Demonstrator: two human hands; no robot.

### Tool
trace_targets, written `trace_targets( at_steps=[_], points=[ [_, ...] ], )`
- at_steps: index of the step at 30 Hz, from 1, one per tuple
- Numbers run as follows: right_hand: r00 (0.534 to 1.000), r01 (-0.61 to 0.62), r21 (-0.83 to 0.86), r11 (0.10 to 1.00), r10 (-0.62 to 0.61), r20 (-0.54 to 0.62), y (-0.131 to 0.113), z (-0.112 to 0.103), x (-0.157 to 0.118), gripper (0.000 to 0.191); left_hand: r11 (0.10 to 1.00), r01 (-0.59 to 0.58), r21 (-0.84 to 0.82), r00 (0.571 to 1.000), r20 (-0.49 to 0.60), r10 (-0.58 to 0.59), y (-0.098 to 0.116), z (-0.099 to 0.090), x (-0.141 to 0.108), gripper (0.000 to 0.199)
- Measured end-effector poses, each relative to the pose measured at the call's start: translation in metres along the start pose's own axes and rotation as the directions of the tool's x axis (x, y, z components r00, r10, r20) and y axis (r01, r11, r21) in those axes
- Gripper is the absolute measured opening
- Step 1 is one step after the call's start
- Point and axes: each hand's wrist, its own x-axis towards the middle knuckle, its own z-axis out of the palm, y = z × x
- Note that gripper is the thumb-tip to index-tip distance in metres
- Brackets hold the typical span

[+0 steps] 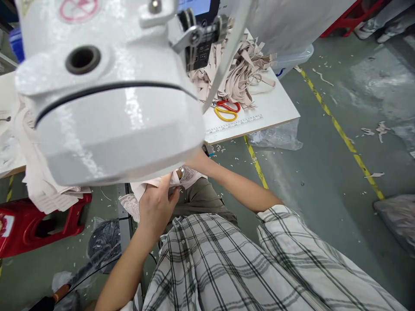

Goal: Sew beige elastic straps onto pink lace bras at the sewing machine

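Observation:
A large white sewing machine head (123, 134) fills the upper left of the head view and covers its needle area. Below its front edge, my left hand (158, 202) is closed on a pale pink fabric piece (139, 188), with thumb and fingers pinching its folds. Lace trim (130, 206) hangs from that fabric on the left, and more lace shows near the small metal part at the right. Only the back part of my right hand (197, 160) shows, beside the fabric under the machine's right edge. Its fingers are hidden behind the head.
Beige fabric strips (240, 71) lie heaped on the white table (279, 110), near red-and-yellow scissors (227, 111) and a printed ruler (235, 124). Stacked pale fabric (48, 190) hangs off the left side above a red stool (35, 229). Plastic bags (275, 136) sit under the table.

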Motion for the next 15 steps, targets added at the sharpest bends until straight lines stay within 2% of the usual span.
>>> trace_targets(
  at_steps=[3, 8, 13, 15],
  points=[
    [0.992, 0.018, 0.075, 0.997, -0.009, -0.127, 0.001, -0.001, 0.003, 0.037, 0.999, 0.009, 0.037, 1.0, 0.013, -0.01, 0.004, 0.001, 0.0, 0.059],
    [0.987, 0.036, 0.122, 0.992, -0.016, -0.16, 0.001, -0.005, 0.001, 0.026, 0.999, -0.018, 0.041, 1.0, -0.016, 0.019, 0.013, 0.002, 0.001, 0.064],
    [0.968, 0.111, 0.184, 0.977, -0.064, -0.243, 0.003, 0.001, -0.003, 0.031, 0.996, -0.016, 0.091, 1.0, 0.008, 0.015, 0.009, -0.001, -0.003, 0.062],
    [0.966, 0.109, 0.236, 0.966, -0.047, -0.255, 0.003, 0.004, -0.005, 0.034, 0.996, -0.025, 0.085, 1.0, 0.005, 0.025, 0.009, -0.002, -0.004, 0.061]
  ],
)
